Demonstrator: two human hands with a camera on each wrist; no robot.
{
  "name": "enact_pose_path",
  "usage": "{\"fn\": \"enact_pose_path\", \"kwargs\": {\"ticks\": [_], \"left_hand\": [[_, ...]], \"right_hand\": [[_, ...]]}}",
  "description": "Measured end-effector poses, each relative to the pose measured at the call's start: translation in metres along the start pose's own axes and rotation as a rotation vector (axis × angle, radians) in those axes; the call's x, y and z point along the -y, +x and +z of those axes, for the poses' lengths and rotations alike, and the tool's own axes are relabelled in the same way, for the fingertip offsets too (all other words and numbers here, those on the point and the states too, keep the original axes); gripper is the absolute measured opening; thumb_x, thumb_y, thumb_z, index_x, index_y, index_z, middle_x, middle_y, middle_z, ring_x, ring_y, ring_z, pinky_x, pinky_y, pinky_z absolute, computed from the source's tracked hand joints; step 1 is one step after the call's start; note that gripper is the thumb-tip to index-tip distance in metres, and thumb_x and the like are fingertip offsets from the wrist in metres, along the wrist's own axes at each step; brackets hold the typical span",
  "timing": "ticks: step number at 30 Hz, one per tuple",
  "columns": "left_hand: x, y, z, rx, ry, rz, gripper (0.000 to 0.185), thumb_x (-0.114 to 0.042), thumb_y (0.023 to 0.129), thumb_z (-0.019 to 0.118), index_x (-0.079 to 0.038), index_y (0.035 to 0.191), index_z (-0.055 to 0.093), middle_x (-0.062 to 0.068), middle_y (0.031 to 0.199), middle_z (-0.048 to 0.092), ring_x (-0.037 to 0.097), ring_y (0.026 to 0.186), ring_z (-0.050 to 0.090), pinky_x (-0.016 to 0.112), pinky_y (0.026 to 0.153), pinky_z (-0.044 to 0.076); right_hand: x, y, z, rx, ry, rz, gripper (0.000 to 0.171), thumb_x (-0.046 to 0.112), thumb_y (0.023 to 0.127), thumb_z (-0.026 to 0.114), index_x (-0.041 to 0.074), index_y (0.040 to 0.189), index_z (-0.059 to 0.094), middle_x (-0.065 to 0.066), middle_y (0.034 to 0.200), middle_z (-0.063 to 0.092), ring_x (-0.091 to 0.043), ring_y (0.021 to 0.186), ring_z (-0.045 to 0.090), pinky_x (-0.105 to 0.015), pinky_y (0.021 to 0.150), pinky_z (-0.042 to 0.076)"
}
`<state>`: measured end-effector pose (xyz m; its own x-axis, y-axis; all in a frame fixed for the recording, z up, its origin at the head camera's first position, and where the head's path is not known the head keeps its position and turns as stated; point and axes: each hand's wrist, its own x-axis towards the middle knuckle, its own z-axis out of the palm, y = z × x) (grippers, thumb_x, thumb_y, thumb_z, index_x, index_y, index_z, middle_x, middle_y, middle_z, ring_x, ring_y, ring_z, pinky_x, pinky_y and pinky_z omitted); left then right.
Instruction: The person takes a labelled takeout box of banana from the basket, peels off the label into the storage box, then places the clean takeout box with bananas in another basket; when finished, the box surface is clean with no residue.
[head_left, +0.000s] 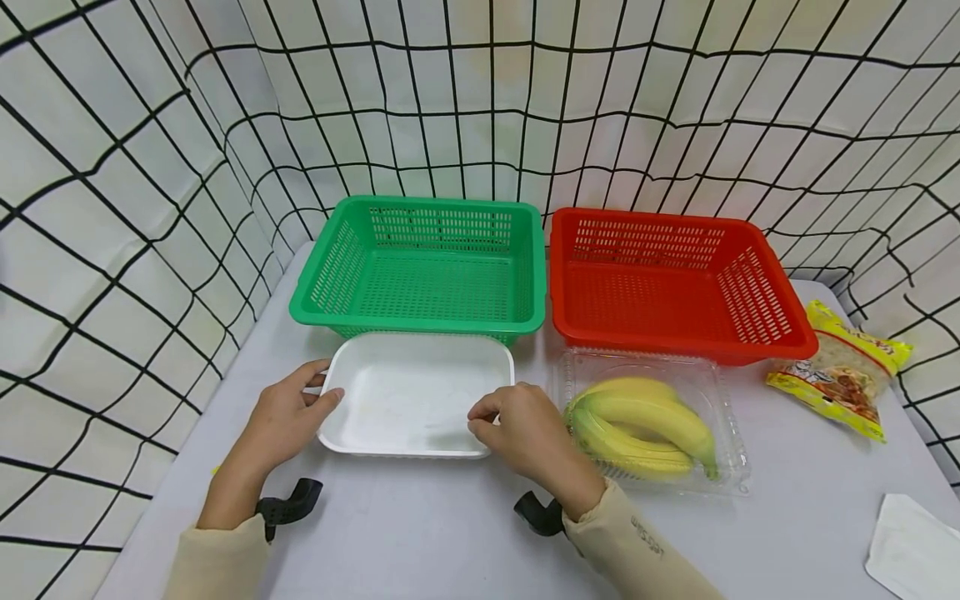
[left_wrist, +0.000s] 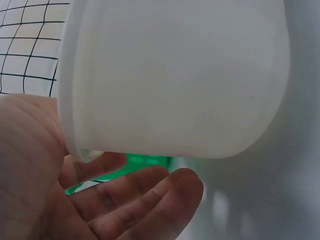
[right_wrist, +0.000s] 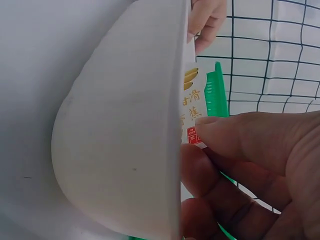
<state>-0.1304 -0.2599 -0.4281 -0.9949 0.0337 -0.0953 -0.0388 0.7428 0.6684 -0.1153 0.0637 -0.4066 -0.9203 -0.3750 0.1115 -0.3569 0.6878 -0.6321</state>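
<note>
A white shallow tray [head_left: 420, 396] lies in front of the green basket. My left hand [head_left: 285, 417] holds its left rim, thumb over the edge. In the left wrist view that hand's other fingers [left_wrist: 135, 205] extend beside the tray [left_wrist: 185, 75]. At the tray's right side is my right hand [head_left: 528, 433], fingers curled. The right wrist view shows its thumb and index finger pinching a small white card [right_wrist: 194, 107] printed with bananas and gold characters. From the head view I cannot make out this card.
Behind stand a green basket [head_left: 442, 325] and a red basket [head_left: 675, 346]. Bananas [head_left: 645, 417] sit in a clear plastic box [head_left: 731, 442] at right. Beyond them are a yellow snack bag [head_left: 847, 375] and white paper [head_left: 918, 546]. Black wire mesh [head_left: 491, 117] surrounds the table.
</note>
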Motion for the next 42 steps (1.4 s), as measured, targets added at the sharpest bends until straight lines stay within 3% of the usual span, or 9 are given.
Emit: {"fn": "enact_pose_path", "kwargs": {"ticks": [7, 17, 42], "left_hand": [[0.001, 0.000, 0.003, -0.004, -0.034, -0.010, 0.051, -0.017, 0.105, 0.060, 0.003, 0.150, 0.049, 0.030, 0.127, 0.064, 0.044, 0.110, 0.069, 0.039, 0.071, 0.061], [-0.001, -0.001, 0.005, -0.017, -0.054, -0.031, 0.051, -0.016, 0.104, 0.058, 0.002, 0.151, 0.048, 0.030, 0.125, 0.066, 0.043, 0.108, 0.068, 0.036, 0.070, 0.059], [0.000, -0.002, 0.007, -0.041, -0.065, -0.015, 0.049, -0.016, 0.105, 0.057, 0.002, 0.150, 0.050, 0.030, 0.123, 0.068, 0.040, 0.104, 0.069, 0.032, 0.067, 0.056]], "right_hand": [[0.000, 0.007, 0.008, -0.005, -0.025, 0.005, 0.010, 0.009, 0.088, 0.076, 0.014, 0.087, 0.085, 0.003, 0.084, 0.078, -0.020, 0.086, 0.066, -0.034, 0.078, 0.052], [-0.001, 0.009, 0.016, 0.005, -0.051, 0.064, 0.011, 0.011, 0.087, 0.077, 0.017, 0.089, 0.086, 0.004, 0.087, 0.078, -0.017, 0.086, 0.061, -0.027, 0.067, 0.048], [0.000, 0.009, 0.024, -0.016, -0.102, 0.036, 0.006, 0.011, 0.084, 0.082, 0.015, 0.088, 0.086, 0.004, 0.085, 0.078, -0.016, 0.079, 0.057, -0.026, 0.063, 0.046]]}}
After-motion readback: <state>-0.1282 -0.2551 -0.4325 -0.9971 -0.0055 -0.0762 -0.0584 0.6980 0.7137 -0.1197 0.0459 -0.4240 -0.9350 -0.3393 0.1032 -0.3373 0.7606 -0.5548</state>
